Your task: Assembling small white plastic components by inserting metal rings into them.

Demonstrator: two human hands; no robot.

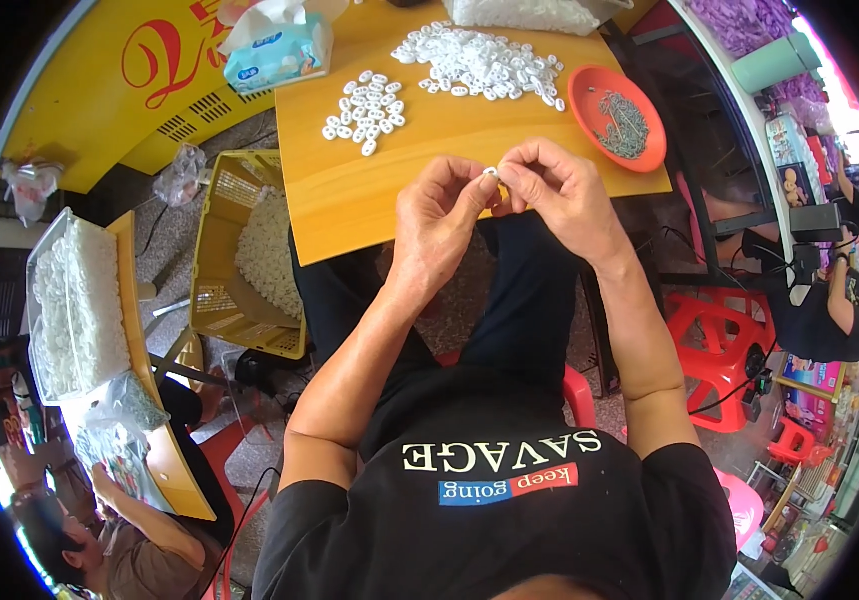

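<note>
Over the near part of the yellow table point(349, 215), my two hands meet fingertip to fingertip. A small white plastic piece point(490, 171) shows at the thumb and fingertips of my left hand point(434, 220), which pinches it. My right hand point(564, 200) is closed in a pinch against the same piece; whatever its fingertips hold is hidden. Beyond the hands lies a large heap of white oval pieces with dark slots point(484, 65). A smaller group of the same white ovals point(367, 108) is spread to its left. On the right, an orange-red bowl point(589, 85) contains many small grey metal parts point(623, 128).
A tissue pack point(274, 60) sits at the table's far left. Left of my legs stands a yellow crate point(224, 200) with white pieces inside. A clear bin of white pieces point(79, 305) rests on another table, where a person point(114, 530) sits. Red stools point(714, 345) stand right.
</note>
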